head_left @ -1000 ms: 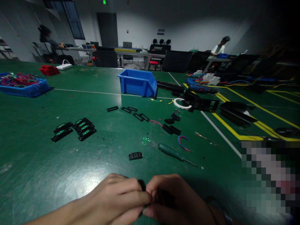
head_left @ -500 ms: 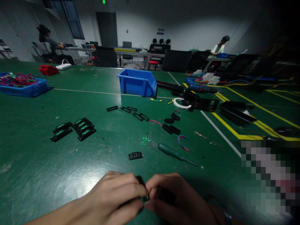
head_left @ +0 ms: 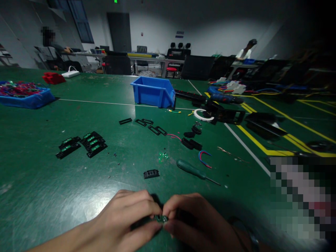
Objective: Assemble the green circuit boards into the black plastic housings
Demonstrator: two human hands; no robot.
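Between the fingertips of my left hand and my right hand is a small green circuit board. Both hands are closed, each pinching one end of it between thumb and fingers. The fingers cover much of the board's edges. Just beyond my hands a black plastic housing lies on the green table. A green-handled screwdriver rests to its right, tip pointing right and toward me. Tiny bright green pieces are scattered beyond the housing.
At left lie several black housings with green boards. Black rectangular frames lie farther off, before a blue bin. A blue tray of wires stands far left. Red and blue wires lie at right. People sit in the background.
The circuit board shows more between my fingertips now, with its face turned further into view. My left fingers have shifted slightly left, away from my right ones.
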